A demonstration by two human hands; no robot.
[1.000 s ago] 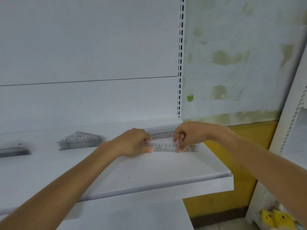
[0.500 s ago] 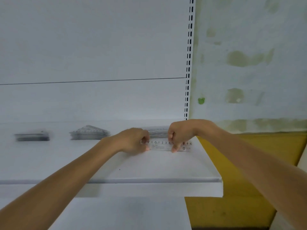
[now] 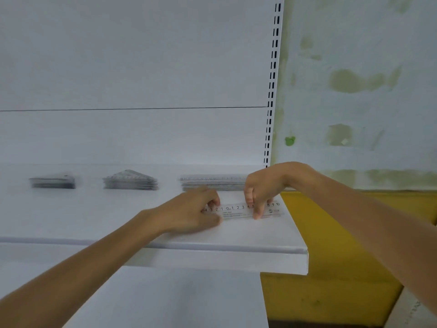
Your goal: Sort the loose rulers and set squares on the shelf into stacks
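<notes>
Pinching a clear ruler (image 3: 236, 210) near its 2 ends, the left hand (image 3: 198, 213) and right hand (image 3: 259, 194) hold it low at the shelf (image 3: 272, 235), just in front of the ruler stack (image 3: 212, 182). Its right end lies near the shelf's open side, so a slack pinch could let the slick plastic slide off. A careless placement could knock the stack askew.
</notes>
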